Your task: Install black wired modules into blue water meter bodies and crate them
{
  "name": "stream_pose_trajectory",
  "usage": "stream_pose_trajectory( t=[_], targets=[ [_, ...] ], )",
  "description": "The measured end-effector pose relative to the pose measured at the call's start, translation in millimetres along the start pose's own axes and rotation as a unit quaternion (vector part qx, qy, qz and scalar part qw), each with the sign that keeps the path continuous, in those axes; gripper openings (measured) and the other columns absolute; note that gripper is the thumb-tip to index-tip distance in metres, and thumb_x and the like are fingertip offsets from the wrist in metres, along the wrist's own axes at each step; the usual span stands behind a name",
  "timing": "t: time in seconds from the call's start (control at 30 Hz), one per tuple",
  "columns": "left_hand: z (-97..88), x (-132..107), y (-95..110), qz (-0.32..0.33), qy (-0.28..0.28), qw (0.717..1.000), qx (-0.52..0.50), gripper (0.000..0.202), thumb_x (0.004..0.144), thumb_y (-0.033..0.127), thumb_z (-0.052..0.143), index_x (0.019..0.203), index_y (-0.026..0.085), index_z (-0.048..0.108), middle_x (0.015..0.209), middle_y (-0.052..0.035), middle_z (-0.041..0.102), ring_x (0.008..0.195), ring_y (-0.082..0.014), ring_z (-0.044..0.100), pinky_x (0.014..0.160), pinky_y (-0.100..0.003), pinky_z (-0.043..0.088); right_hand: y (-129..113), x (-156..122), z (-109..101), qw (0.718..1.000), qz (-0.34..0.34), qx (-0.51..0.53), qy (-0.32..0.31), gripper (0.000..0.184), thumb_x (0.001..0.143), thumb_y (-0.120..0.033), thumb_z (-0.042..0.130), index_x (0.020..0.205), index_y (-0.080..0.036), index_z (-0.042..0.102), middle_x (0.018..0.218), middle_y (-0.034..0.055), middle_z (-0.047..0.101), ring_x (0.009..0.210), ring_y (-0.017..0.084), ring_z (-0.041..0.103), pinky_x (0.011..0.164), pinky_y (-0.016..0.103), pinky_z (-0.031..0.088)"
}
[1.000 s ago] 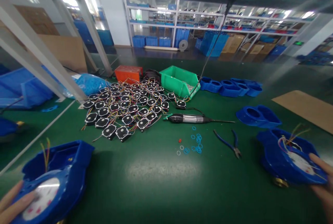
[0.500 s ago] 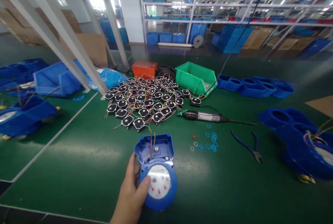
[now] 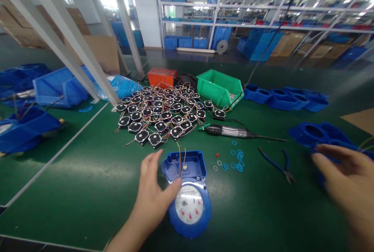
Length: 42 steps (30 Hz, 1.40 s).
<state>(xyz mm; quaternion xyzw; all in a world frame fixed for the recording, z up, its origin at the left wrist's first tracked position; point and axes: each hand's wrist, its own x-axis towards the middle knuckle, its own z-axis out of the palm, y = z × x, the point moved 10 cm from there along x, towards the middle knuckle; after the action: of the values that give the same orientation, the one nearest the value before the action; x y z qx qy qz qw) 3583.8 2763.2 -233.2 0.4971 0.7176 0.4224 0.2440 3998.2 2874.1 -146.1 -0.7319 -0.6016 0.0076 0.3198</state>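
Note:
A blue water meter (image 3: pixel 191 222) stands upright on the green bench in front of me. It has a round white dial with red pointers, and thin wires rise from its open blue compartment. My left hand (image 3: pixel 154 193) is at its left side, fingers spread apart, the thumb over the edge between dial and compartment; whether the thumb touches cannot be made out. At the right, my right hand (image 3: pixel 347 181) is blurred, its fingertips in front of a blue meter housing (image 3: pixel 309 135). The hand hides most of the meter there, and its grip is unclear.
Many black wired modules (image 3: pixel 160 115) lie piled ahead, near a green bin (image 3: pixel 216 84) and orange box (image 3: pixel 162 76). An electric screwdriver (image 3: pixel 230 131), blue rings (image 3: pixel 239 160) and blue-handled cutters (image 3: pixel 280 166) lie on the right. Blue housings (image 3: pixel 283 98) and another meter (image 3: pixel 26 131) flank these.
My left hand has loosened from around the water meter, its fingers now spread. The meter appears slightly farther right. My right hand has come into view at the right.

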Motion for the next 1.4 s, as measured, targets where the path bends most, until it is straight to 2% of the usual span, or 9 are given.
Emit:
stream_pose_trajectory(
  t=[0.13,0.23,0.4,0.57,0.8,0.97,1.17,1.27,1.4],
  targets=[
    [15.3,38,47,0.115,-0.094,0.988,0.052,0.051,0.065,0.038,0.062,0.11,0.019,0.053,0.113,-0.0095,0.047,0.109,-0.0258,0.042,0.095,-0.047,0.032,-122,-29,80,0.952,-0.221,0.139,-0.159,0.025,0.076,-0.032,0.05,0.096,-0.016,0.053,0.098,0.0018,0.05,0.08,0.004,0.051,0.071,0.016,0.043],
    [29.6,49,57,0.15,-0.162,0.975,-0.009,0.025,0.066,0.026,0.062,0.089,0.019,0.065,0.104,-0.008,0.055,0.101,-0.0228,0.049,0.092,-0.044,0.035,-184,-57,135,0.898,-0.354,0.122,-0.232,0.022,0.08,-0.028,0.047,0.099,-0.018,0.055,0.099,0.0002,0.049,0.091,0.005,0.047,0.078,0.016,0.042],
    [23.7,49,38,0.141,-0.144,0.955,-0.219,0.009,0.07,0.018,0.056,0.068,0.015,0.065,0.093,-0.0096,0.06,0.096,-0.021,0.053,0.085,-0.038,0.041,-227,-69,219,0.864,-0.385,-0.054,-0.319,0.026,0.08,-0.024,0.049,0.105,-0.028,0.054,0.096,0.0004,0.047,0.09,0.007,0.045,0.079,0.018,0.037],
    [24.4,46,26,0.116,-0.135,0.945,-0.273,0.009,0.069,0.019,0.058,0.063,0.014,0.063,0.084,-0.0095,0.062,0.088,-0.0215,0.055,0.077,-0.036,0.044,-246,-67,254,0.855,-0.403,-0.088,-0.314,0.018,0.08,-0.025,0.048,0.095,-0.023,0.057,0.091,0.0033,0.045,0.087,0.009,0.042,0.073,0.018,0.034],
    [23.6,47,31,0.113,-0.131,0.95,-0.26,0.01,0.069,0.019,0.056,0.063,0.015,0.063,0.086,-0.0097,0.062,0.087,-0.0205,0.056,0.076,-0.034,0.044,-244,-82,253,0.836,-0.427,-0.101,-0.328,0.017,0.079,-0.03,0.052,0.083,-0.015,0.059,0.089,0.0059,0.043,0.088,0.01,0.038,0.078,0.021,0.032],
    [19.5,44,34,0.124,-0.116,0.957,-0.236,0.011,0.069,0.019,0.054,0.063,0.014,0.061,0.087,-0.01,0.062,0.085,-0.0196,0.057,0.075,-0.033,0.045,-236,-81,241,0.831,-0.419,-0.091,-0.355,0.036,0.067,-0.027,0.066,0.1,-0.02,0.054,0.098,0.0036,0.042,0.093,0.01,0.039,0.081,0.021,0.032],
    [15.5,44,31,0.127,-0.071,0.965,-0.218,0.011,0.069,0.017,0.053,0.062,0.014,0.061,0.089,-0.0098,0.059,0.086,-0.0203,0.056,0.075,-0.035,0.045,-228,-74,248,0.832,-0.398,-0.074,-0.38,0.033,0.064,-0.024,0.067,0.093,-0.017,0.053,0.089,0.0001,0.049,0.084,0.007,0.044,0.071,0.017,0.031],
    [14.9,43,28,0.142,-0.05,0.971,-0.186,0.015,0.07,0.017,0.053,0.076,0.017,0.066,0.109,-0.011,0.054,0.103,-0.0236,0.05,0.086,-0.041,0.041,-230,-62,233,0.851,-0.381,-0.068,-0.356,0.031,0.066,-0.026,0.065,0.093,-0.016,0.053,0.091,0.0007,0.049,0.085,0.009,0.043,0.073,0.019,0.032],
    [14.7,40,29,0.176,-0.034,0.976,-0.121,0.032,0.072,0.017,0.051,0.102,0.023,0.061,0.135,-0.0078,0.034,0.124,-0.0267,0.03,0.096,-0.049,0.032,-245,-49,188,0.872,-0.387,-0.033,-0.299,0.031,0.066,-0.025,0.065,0.094,-0.016,0.054,0.093,0.0009,0.049,0.088,0.01,0.043,0.078,0.021,0.033]
  ],
)
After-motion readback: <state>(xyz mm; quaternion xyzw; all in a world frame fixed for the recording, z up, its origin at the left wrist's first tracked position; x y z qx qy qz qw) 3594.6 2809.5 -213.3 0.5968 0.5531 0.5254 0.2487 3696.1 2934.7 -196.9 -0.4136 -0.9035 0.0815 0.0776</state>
